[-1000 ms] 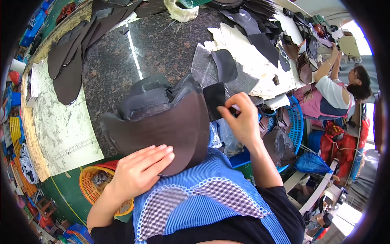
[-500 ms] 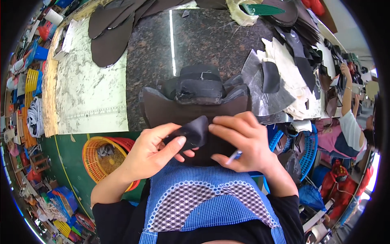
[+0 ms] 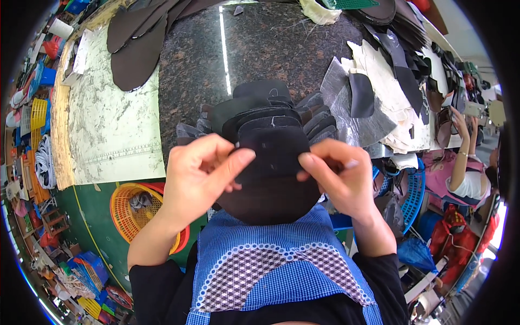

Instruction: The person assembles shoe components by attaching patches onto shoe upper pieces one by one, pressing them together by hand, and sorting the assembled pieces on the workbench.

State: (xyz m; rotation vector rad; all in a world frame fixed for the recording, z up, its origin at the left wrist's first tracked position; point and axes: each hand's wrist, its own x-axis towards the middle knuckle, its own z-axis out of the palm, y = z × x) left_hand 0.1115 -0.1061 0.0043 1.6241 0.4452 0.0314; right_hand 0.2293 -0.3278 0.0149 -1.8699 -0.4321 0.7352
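Observation:
Between my hands lies a black leather piece (image 3: 274,145) with a rounded top and two small marks down its middle. It rests over a larger dark brown panel (image 3: 271,203) whose rounded lower edge reaches my apron. My left hand (image 3: 197,170) is closed at the piece's left edge, its thumb on top. My right hand (image 3: 341,176) is closed at the right edge, thumb and fingers pinching it. Just beyond, a pile of black shaped pieces (image 3: 254,103) overlaps at the table edge, with more stacked pieces (image 3: 319,119) fanned at its right.
The dark speckled stone slab (image 3: 195,65) lies beside a white board (image 3: 116,119). Brown panels (image 3: 135,65) are at the far left. Cloth scraps (image 3: 379,92) and black offcuts cover the right. Baskets (image 3: 127,211) stand below left, a blue basket (image 3: 414,189) right. Another person (image 3: 466,162) works at right.
Both hands have moved apart. The black piece, earlier lifted and folded in my left hand, now lies flat. The pile beyond is more exposed, and the view has shifted slightly.

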